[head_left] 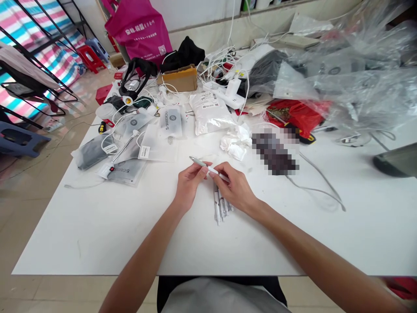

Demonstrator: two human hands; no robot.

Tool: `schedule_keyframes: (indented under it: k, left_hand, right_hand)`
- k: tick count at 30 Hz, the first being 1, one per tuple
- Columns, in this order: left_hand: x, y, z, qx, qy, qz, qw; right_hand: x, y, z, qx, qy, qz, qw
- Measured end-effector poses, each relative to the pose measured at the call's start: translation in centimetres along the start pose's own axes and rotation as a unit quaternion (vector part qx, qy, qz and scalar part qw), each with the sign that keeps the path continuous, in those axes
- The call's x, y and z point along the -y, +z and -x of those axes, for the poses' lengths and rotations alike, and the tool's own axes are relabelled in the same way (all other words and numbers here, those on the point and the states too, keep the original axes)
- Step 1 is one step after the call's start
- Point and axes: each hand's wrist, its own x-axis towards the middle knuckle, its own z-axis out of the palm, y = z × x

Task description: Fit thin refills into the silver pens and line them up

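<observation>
A white pen (213, 170) with a grey grip section is held between both hands above the white table. My left hand (189, 184) pinches it near the grey front part, whose tip points up and left. Around the white barrel, the fingers of my right hand (235, 186) are closed, and they partly hide its rear end. Beneath the hands lie several more pens (219, 208), side by side on the table and seemingly in clear wrapping. My right hand covers their upper ends.
Packaged items in frosted bags (127, 171) lie at the left. Behind the hands are a white parcel (211, 114) and crumpled tissue (236, 143). A grey cable (321, 178) loops at the right near a dark cylinder (397, 161). Clear plastic (365, 74) heaps at the back right.
</observation>
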Motion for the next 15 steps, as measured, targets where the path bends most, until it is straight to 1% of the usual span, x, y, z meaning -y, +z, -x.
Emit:
schedule_keyframes:
  k: [3,7,11,13,15]
  left_hand:
    - [-0.01,-0.03,0.01,0.007,0.003,0.003,1.0]
    - [0.04,-0.21,-0.02,0.013,0.003,0.008,1.0]
    - [-0.19,-0.21,0.03,0.028,0.004,-0.008,1.0]
    - [-0.39,-0.13,0.02,0.037,0.003,0.002,0.999]
    - [-0.52,-0.11,-0.11,0.025,0.012,0.028,0.999]
  right_hand:
    - [0.05,-0.09,-0.01,0.01,-0.013,0.003,1.0]
    - [0.02,-0.16,-0.01,0.009,0.016,-0.02,1.0]
    - [-0.07,-0.17,-0.05,0.032,-0.008,-0.015,0.999]
    - [-0.11,-0.13,-0.07,0.027,-0.008,-0.016,0.999]
    - [-0.17,-0.05,-0.06,0.012,0.0,-0.01,1.0]
